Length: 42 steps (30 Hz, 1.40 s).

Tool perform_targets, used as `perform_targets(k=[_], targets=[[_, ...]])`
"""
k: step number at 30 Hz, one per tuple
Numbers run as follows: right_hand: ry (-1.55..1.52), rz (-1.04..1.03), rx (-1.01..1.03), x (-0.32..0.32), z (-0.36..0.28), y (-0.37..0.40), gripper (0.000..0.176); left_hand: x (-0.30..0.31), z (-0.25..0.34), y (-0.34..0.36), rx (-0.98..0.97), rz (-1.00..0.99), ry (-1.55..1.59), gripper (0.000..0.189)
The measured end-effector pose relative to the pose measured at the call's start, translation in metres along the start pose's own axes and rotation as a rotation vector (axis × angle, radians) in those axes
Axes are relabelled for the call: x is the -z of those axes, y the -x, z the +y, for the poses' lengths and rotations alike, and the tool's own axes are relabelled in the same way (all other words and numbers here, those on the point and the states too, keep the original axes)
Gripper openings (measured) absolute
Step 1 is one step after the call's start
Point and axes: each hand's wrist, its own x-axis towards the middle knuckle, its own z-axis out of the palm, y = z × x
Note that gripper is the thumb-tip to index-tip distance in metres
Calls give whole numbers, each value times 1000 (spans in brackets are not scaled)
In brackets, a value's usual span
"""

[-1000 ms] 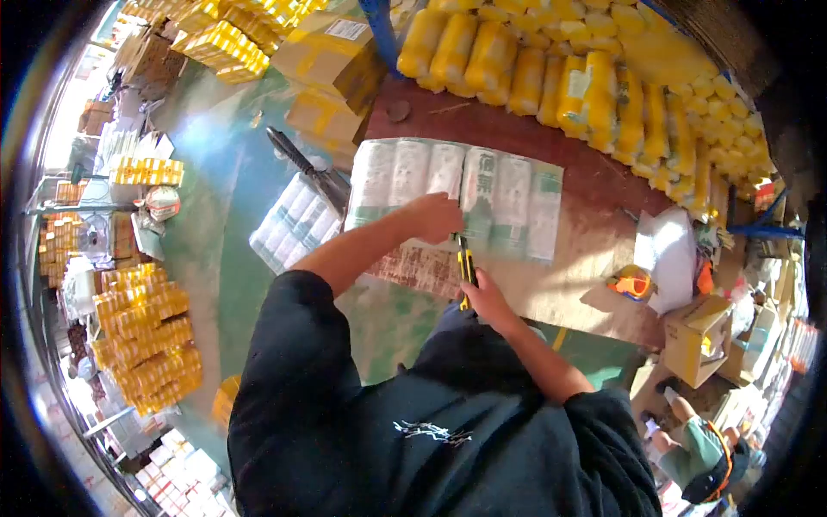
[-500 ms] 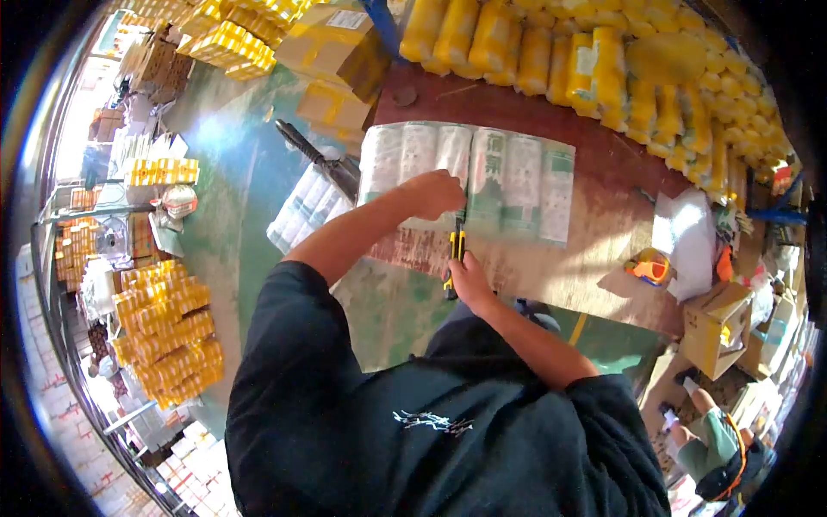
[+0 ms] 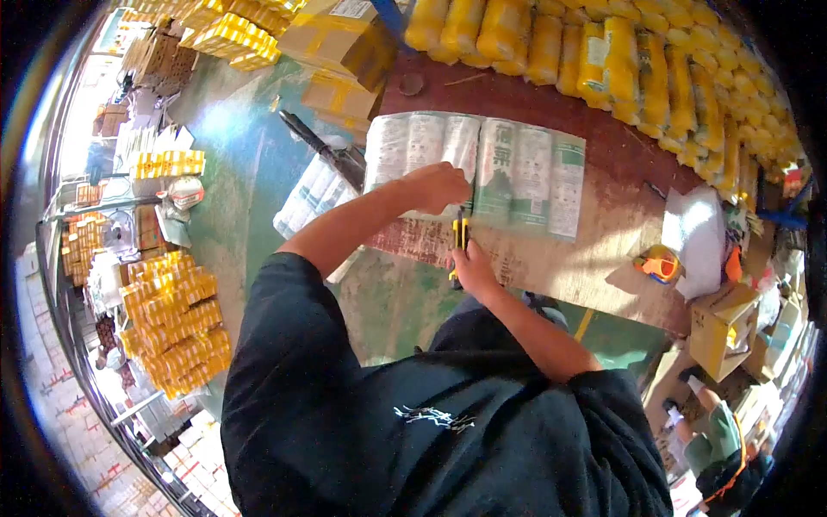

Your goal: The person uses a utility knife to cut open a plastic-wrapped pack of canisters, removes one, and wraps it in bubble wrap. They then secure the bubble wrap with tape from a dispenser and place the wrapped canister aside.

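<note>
A row of clear-wrapped white packs with green print (image 3: 534,177) lies on the wooden table in front of me. My left hand (image 3: 441,188) is closed over the row's near middle, beside the dark gap between two packs. What its fingers pinch is hidden. My right hand (image 3: 474,265) grips a yellow-and-black utility knife (image 3: 460,231) by its body. The knife's dark tip points away from me, at the near edge of the packs, just below that gap.
Yellow-wrapped rolls (image 3: 547,52) are piled along the table's far side. An orange tape dispenser (image 3: 659,263) lies to the right, near white plastic sheeting (image 3: 693,237). Cardboard boxes (image 3: 332,39) stand at the back left. Another person (image 3: 719,448) is at the lower right.
The view has shifted slightly, moving the table and packs a little right in the picture. My right hand and knife have edged forward a little. My left hand stays closed at the gap.
</note>
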Motion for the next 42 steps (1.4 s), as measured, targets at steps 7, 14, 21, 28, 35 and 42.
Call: perform_targets(k=[7, 14, 21, 28, 35, 42], targets=[[25, -81, -6, 4, -24, 6, 23, 12, -7, 22, 80, 69, 20, 33], [17, -309, -70, -29, -34, 14, 23, 32, -41, 49, 271, 99, 103, 34], [28, -66, 130, 16, -30, 11, 28, 38, -33, -1, 821, 155, 101, 59], [147, 199, 36, 108, -77, -80, 28, 15, -62, -58, 984, 131, -31, 44], [427, 228, 155, 96, -102, -150, 28, 22, -65, -48, 930, 200, 164, 38], [526, 311, 139, 77, -99, -146, 29, 21, -78, -42, 884, 207, 193, 34]])
